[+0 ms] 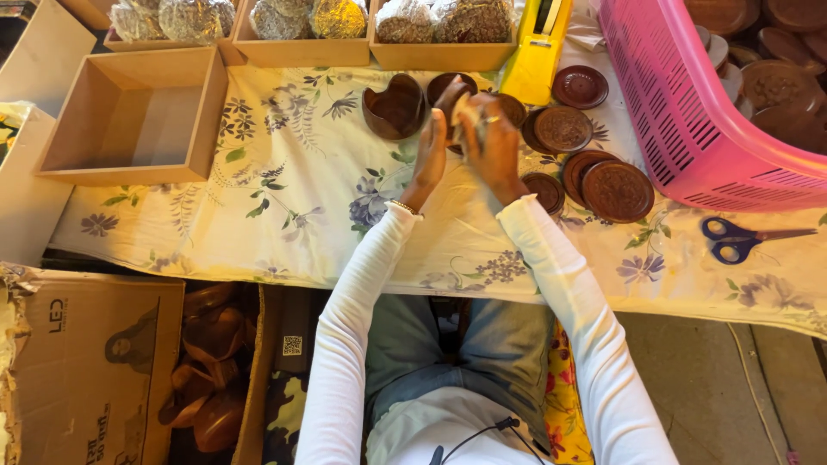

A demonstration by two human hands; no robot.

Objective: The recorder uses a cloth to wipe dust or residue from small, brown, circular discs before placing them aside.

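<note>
Both hands, left hand [428, 155] and right hand [493, 142], close around a pale cloth [465, 110] above the floral tablecloth [284, 198].

Both arms, sleeved in white, were stretched forward and drawn together at the wrists. The left hand [429, 157] was raised upright with fingers extended (a bracelet was seen at the wrist), while the right hand [491, 142], ringed, was curled inward beside it.

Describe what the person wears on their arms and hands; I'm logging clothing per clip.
Both arms are in long white sleeves with ruffled cuffs. The left hand has a thin bracelet at the wrist; the right hand wears a ring.
</note>
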